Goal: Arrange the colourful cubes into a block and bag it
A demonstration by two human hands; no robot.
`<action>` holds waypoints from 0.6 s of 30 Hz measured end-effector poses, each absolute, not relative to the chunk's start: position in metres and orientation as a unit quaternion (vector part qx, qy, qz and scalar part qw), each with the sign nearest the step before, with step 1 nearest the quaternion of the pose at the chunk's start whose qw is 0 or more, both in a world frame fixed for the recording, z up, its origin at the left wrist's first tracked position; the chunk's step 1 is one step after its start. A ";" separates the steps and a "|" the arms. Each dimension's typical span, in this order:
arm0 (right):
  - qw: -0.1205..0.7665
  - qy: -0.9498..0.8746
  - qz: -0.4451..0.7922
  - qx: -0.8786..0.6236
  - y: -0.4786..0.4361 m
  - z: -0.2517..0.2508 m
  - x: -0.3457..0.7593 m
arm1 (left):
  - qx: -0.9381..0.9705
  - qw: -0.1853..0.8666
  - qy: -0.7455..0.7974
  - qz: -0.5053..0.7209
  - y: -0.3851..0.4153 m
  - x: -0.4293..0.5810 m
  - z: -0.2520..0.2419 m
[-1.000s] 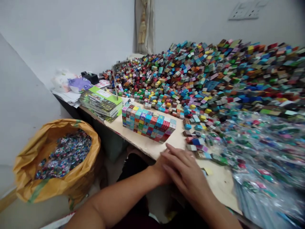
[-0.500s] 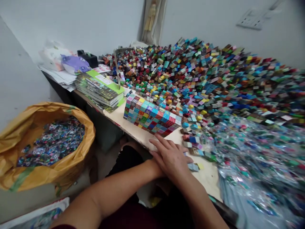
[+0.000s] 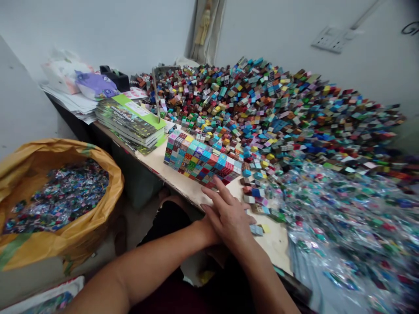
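Observation:
My right hand [image 3: 229, 218] lies across the top of my left hand [image 3: 208, 229] at the table's front edge. The right fingers are stretched out and a little apart, holding nothing. Most of the left hand is covered; only its back near the wrist and some extended fingertips show. Just beyond the right fingertips stands a block of small patterned cubes [image 3: 199, 161], packed in neat rows. Whether the fingertips touch it I cannot tell. A few loose cubes [image 3: 257, 230] lie right of my hands.
A large heap of loose cubes [image 3: 262, 100] fills the back of the table. Clear plastic packets [image 3: 347, 226] cover the right side. Booklets [image 3: 131, 122] are stacked at left, near a purple packet [image 3: 94, 85]. On the floor stands an orange sack [image 3: 114, 174] containing small shiny packets.
The view has shifted slightly to the right, so everything sits further left. Both hands keep their crossed position, and the cube block stays in place.

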State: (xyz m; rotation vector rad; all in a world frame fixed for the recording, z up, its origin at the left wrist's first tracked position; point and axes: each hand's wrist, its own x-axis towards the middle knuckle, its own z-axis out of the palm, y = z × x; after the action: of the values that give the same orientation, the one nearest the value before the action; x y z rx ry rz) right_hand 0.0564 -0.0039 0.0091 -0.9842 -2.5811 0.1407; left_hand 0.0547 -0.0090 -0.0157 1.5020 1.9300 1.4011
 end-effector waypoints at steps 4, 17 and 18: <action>0.184 -0.917 0.051 -0.350 -0.005 0.009 0.057 | 0.485 0.193 0.697 0.492 -0.010 0.049 -0.012; 0.312 -0.890 0.123 -0.309 -0.009 0.028 0.064 | 0.516 0.124 0.764 0.367 -0.022 0.032 -0.004; 0.324 -0.882 0.138 -0.315 -0.010 0.033 0.072 | 0.572 0.138 0.721 0.367 -0.023 0.024 -0.007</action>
State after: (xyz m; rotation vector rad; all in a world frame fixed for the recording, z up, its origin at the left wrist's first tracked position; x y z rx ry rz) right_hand 0.0716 -0.0099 0.0327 -0.8259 -2.3128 0.3618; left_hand 0.0241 -0.0230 -0.0072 1.6534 2.0844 1.0611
